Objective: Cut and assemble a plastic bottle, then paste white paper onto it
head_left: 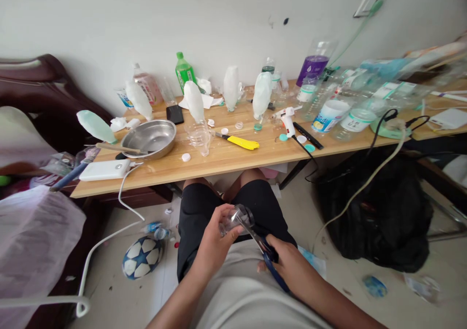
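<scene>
Over my lap, my left hand [213,244] is closed around a small clear plastic bottle piece [237,218]. My right hand [288,266] grips blue-handled scissors [268,258], whose blades reach up to the edge of that clear piece. Both hands are below the front edge of a wooden table [226,161]. I sit in black shorts and a white shirt.
On the table lie a steel bowl [150,138], a yellow utility knife [241,142], a white glue gun [288,120], a clear cup [199,137], a white power bank [105,169], a phone [175,113], several bottles and caps. A ball [142,257] and a black bag [379,212] sit on the floor.
</scene>
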Demonstrator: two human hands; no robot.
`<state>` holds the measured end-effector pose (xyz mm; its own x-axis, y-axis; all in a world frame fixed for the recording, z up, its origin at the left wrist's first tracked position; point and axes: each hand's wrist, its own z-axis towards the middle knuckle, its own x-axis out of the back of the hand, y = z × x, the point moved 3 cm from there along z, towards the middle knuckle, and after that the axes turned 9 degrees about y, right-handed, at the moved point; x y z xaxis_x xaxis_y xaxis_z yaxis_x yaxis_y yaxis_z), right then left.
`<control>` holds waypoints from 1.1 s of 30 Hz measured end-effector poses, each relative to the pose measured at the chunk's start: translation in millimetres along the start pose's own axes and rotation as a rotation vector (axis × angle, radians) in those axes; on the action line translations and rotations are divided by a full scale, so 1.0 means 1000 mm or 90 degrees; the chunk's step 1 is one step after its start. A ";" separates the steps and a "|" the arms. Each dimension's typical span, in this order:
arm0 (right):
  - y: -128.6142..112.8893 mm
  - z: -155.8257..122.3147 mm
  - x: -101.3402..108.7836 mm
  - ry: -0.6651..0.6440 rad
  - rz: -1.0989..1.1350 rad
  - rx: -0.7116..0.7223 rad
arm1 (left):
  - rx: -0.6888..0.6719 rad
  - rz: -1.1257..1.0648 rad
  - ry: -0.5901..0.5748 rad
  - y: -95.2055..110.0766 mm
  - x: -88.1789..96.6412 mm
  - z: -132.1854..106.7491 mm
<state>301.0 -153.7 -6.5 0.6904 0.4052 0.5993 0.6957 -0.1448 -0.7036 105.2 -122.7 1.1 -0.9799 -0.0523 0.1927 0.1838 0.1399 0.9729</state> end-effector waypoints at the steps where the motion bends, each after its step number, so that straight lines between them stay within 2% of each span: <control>1: 0.001 0.000 -0.001 0.003 -0.002 -0.001 | -0.003 0.008 0.012 0.001 0.000 0.000; 6: 0.003 -0.001 -0.001 0.018 0.029 0.011 | -0.006 0.065 0.030 0.001 -0.001 -0.001; 15: 0.002 -0.002 -0.003 -0.004 0.092 -0.001 | -0.095 0.119 0.036 -0.002 -0.009 -0.002; 19: 0.002 -0.001 -0.007 -0.008 0.137 0.004 | -0.181 0.233 0.100 -0.004 -0.016 -0.013; 22: 0.001 0.002 -0.008 0.009 0.148 0.013 | -0.214 0.286 0.141 -0.005 -0.015 -0.018; 25: 0.000 0.002 -0.005 0.016 0.130 0.009 | -0.183 0.228 0.093 -0.003 -0.007 -0.016; 29: -0.003 -0.003 -0.001 0.006 0.098 0.004 | -0.030 0.014 -0.041 0.002 0.005 -0.005; 31: -0.004 -0.005 0.000 -0.001 0.100 0.003 | 0.024 -0.055 -0.064 0.002 0.009 0.001; 33: -0.004 -0.004 0.000 -0.015 0.101 -0.004 | 0.033 -0.070 -0.052 0.001 0.010 0.005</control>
<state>299.0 -156.3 -1.9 0.7875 0.3973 0.4712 0.5790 -0.2147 -0.7866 94.8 -117.9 3.4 -0.9973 0.0101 0.0728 0.0734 0.1881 0.9794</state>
